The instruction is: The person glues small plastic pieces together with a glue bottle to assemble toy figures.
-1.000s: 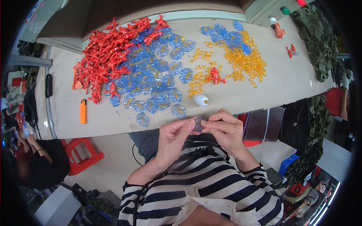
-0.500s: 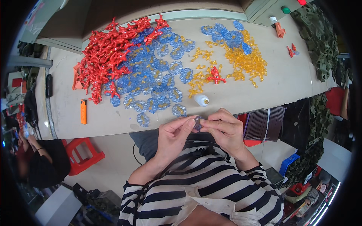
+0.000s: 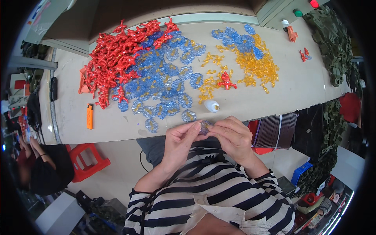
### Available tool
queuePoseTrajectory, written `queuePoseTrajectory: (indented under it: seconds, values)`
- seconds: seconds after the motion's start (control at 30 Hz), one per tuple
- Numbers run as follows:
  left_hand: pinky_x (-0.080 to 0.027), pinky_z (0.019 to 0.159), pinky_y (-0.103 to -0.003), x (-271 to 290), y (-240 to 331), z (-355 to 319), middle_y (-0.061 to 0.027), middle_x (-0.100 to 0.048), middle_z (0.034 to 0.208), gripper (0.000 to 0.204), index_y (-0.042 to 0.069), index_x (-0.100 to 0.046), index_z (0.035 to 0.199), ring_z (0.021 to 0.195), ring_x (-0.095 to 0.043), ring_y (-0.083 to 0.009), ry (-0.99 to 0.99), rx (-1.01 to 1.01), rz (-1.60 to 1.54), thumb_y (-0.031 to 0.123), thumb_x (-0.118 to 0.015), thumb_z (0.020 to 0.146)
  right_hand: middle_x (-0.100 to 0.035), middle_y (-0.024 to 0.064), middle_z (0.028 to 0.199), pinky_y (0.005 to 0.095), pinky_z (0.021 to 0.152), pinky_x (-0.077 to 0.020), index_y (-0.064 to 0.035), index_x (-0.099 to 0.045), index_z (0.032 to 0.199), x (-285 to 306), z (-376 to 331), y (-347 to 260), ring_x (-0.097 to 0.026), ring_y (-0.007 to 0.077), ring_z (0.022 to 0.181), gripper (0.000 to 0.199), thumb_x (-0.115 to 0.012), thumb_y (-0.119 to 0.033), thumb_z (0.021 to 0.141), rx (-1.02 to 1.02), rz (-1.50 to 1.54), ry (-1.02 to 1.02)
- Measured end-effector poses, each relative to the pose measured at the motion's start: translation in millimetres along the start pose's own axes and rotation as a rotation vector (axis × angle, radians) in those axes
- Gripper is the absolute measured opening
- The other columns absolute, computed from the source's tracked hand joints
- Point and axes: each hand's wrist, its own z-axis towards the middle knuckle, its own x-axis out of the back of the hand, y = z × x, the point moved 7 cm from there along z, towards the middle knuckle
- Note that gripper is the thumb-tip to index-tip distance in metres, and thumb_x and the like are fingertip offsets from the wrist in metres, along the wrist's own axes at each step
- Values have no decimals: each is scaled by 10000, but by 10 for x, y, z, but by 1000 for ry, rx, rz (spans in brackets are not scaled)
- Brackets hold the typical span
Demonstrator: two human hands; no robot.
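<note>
Far to the left of the left hand [image 3: 181,141], an orange lighter [image 3: 89,116] lies on the pale table [image 3: 313,86], with a red stool [image 3: 87,160] below the table edge. Up and to the left of that hand spreads a heap of red plastic pieces [image 3: 117,58], and straight above it a wide patch of blue translucent discs [image 3: 164,84]; the nearest disc sits just beyond the fingertips.

The left hand is curled, its thumb and fingers pinching the left edge of a small blue translucent piece [image 3: 205,126]. That piece is held between both hands, just off the near table edge and above the striped shirt [image 3: 207,196].

The right hand [image 3: 235,138] meets it from the other side, fingers closed on the piece's right edge. Just above the right hand stands a small white bottle [image 3: 212,105]; beyond it lie a single red figure [image 3: 226,80] and a scatter of yellow translucent pieces [image 3: 258,68], well apart from the hand.
</note>
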Motion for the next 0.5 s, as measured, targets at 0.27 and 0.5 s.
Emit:
queuePoseTrajectory:
  seconds: [0.27,0.5]
  values:
    - [-551,731,-253,36,103,-21,-116,-651,947,225,-58,-615,1069,799,-627,-135,20,-63,116,90,-545,914,-621,103,781,295,571,-478,6,-671,846,-41,18,-44,-576,227,653,273,-676,87,586,-22,24,9]
    - [-549,715,-247,69,115,-26,-112,-652,937,222,-54,-618,1066,787,-625,-129,42,-56,131,91,-540,917,-620,105,786,297,577,-480,9,-661,849,-76,27,-23,-578,229,659,270,-673,92,593,-22,47,-5]
